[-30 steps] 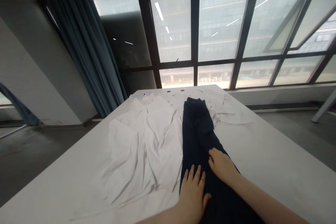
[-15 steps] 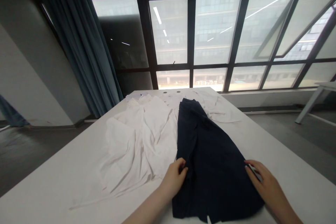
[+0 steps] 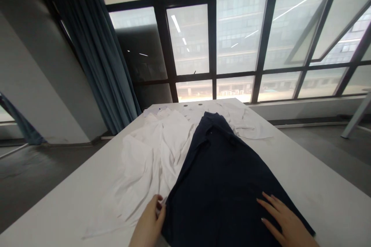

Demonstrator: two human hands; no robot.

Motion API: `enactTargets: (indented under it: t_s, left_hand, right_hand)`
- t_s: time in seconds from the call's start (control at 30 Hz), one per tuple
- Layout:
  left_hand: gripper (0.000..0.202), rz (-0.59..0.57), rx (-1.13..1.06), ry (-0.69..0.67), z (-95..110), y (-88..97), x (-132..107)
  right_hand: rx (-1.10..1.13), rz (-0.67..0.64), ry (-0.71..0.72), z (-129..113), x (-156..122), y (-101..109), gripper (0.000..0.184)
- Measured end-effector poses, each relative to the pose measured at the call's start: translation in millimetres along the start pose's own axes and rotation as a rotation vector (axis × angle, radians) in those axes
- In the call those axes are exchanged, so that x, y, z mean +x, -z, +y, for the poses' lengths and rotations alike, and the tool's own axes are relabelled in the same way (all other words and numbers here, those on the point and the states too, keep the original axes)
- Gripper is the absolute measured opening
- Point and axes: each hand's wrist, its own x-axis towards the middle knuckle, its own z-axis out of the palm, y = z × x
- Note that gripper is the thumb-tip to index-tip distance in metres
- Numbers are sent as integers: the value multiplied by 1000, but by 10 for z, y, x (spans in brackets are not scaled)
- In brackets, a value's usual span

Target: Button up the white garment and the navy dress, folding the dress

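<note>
Tall black-framed windows (image 3: 237, 34) fill the far wall, with a dark blue curtain (image 3: 95, 46) hanging at their left, and a long white surface (image 3: 324, 189) runs away from you toward them. Your navy garment (image 3: 220, 197) lies spread along the middle of that surface, narrow at its collared far end and widening toward you, where it reaches the near edge of your view. Your left grip (image 3: 149, 220) is closed at the garment's near left edge, with the fingers curled and pinching the cloth against the thumb. Your right grip (image 3: 285, 224) is spread, its fingers lying flat on the near right part of the navy cloth. To the left, a crumpled white shirt (image 3: 145, 162) lies with the navy edge over it. More white cloth (image 3: 249, 123) lies wrinkled to the right of the collar; you cannot tell whether it belongs to the shirt.
</note>
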Motion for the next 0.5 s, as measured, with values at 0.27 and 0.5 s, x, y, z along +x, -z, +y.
enactTargets:
  t_s: [0.27, 0.5]
  left_hand:
    - [19, 6, 387, -656, 1199, -220, 737]
    - [22, -173, 794, -1073, 1558, -1094, 1846]
  right_hand:
    - [-92, -17, 120, -355, 1419, 502, 35]
    - [-288, -3, 423, -329, 2567, 58, 39]
